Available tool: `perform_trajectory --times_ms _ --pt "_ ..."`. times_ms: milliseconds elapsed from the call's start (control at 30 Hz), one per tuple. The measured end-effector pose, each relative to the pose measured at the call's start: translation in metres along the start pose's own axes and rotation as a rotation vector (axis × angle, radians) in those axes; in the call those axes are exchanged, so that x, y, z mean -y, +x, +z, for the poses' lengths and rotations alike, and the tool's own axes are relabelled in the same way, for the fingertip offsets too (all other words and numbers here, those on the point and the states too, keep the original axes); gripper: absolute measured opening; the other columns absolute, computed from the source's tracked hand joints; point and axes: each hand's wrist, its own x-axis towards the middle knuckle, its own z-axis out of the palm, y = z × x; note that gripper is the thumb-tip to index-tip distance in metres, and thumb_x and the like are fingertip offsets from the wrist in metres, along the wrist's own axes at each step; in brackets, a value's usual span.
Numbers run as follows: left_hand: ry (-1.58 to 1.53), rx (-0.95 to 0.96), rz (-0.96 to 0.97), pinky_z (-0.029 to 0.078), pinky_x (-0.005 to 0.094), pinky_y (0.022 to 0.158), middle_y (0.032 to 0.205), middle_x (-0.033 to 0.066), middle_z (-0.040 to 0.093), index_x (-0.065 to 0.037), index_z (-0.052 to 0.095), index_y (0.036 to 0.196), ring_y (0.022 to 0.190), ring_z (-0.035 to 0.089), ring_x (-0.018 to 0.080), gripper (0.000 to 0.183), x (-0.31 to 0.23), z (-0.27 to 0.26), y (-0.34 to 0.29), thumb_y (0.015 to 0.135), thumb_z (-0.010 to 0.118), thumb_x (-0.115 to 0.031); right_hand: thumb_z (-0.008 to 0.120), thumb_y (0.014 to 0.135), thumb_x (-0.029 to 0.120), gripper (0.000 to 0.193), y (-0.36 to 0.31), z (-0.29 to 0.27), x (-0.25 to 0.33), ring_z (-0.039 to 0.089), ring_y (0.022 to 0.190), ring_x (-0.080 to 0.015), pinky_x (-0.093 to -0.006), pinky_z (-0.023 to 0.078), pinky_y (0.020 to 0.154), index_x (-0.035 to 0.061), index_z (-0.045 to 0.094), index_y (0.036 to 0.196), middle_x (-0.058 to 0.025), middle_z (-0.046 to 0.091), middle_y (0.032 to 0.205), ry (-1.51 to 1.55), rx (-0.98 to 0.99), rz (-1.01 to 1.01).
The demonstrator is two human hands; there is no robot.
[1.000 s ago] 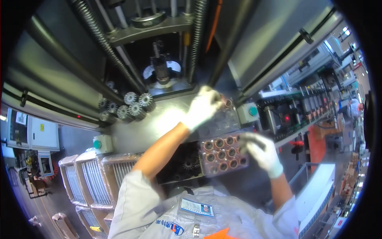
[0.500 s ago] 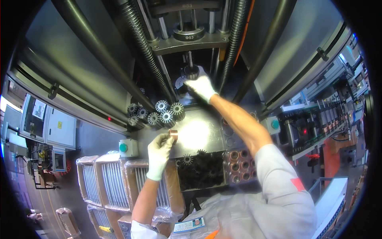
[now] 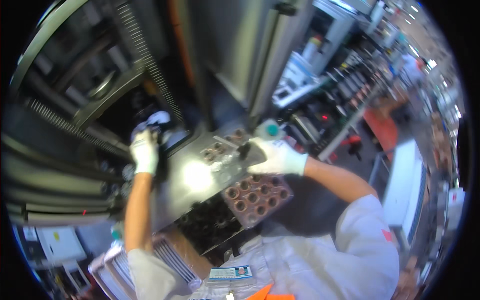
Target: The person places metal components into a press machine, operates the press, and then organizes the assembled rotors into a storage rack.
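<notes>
My gloved left hand (image 3: 145, 152) reaches up into the press, its fingers at the dark fixture under the crosshead. Motion blur smears those fingertips, so what they hold, if anything, does not show. Over the right side of the metal worktop, my gloved right hand (image 3: 279, 157) is closed around a dark toothed core (image 3: 244, 150). A thin bright shaft (image 3: 226, 142) points left out of that core. Small copper-coloured rings (image 3: 216, 151) lie on the worktop beside it. Below my right hand sits a clear tray (image 3: 260, 209) with rows of copper-coloured rings.
A black bin (image 3: 206, 225) of dark toothed pieces stands at the near edge of the worktop (image 3: 175, 192). Press columns and a ribbed screw (image 3: 155, 65) rise around my left arm. A green button box (image 3: 270, 130) is behind my right hand. Wrapped boxes of metal rods (image 3: 172, 260) stand lower left.
My view has swung to the right. The right hand has carried the toothed core with its shaft out of the press, rightward. My left hand, which held a copper ring, has moved into the press.
</notes>
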Motion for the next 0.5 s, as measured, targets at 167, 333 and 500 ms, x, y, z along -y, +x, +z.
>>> perform_trajectory --times_ms 167,333,500 --pt "-0.420 -0.053 0.085 0.052 0.0369 0.083 0.098 0.0162 0.071 -0.002 0.076 0.096 0.089 0.067 0.0297 0.015 0.016 0.035 0.023 0.085 0.074 -0.012 0.071 0.079 0.048 0.067 -0.070 -0.098 -0.131 0.068 0.102 -0.0371 -0.0430 0.053 0.088 0.0040 0.052 0.126 -0.0248 0.069 0.108 -0.366 -0.313 0.541" --pt "-0.492 0.049 -0.125 0.051 0.0334 0.078 0.090 0.0106 0.073 0.002 0.069 0.103 0.081 0.068 0.0228 0.028 0.025 0.052 0.037 0.085 0.079 -0.017 0.067 0.081 0.049 0.070 -0.075 -0.173 -0.270 0.068 0.106 -0.0366 -0.0465 0.052 0.089 0.0056 0.048 0.131 -0.0215 0.066 0.121 -0.628 -0.386 0.808" --pt "0.046 0.061 -0.036 0.054 0.0392 0.081 0.103 0.0185 0.072 0.003 0.068 0.110 0.092 0.069 0.0363 0.040 -0.021 0.036 0.020 0.090 0.075 -0.031 0.066 0.081 0.053 0.086 -0.071 -0.203 -0.332 0.061 0.120 -0.0374 -0.0436 0.048 0.099 0.0015 0.038 0.144 -0.0249 0.059 0.132 -0.597 -0.254 0.951"
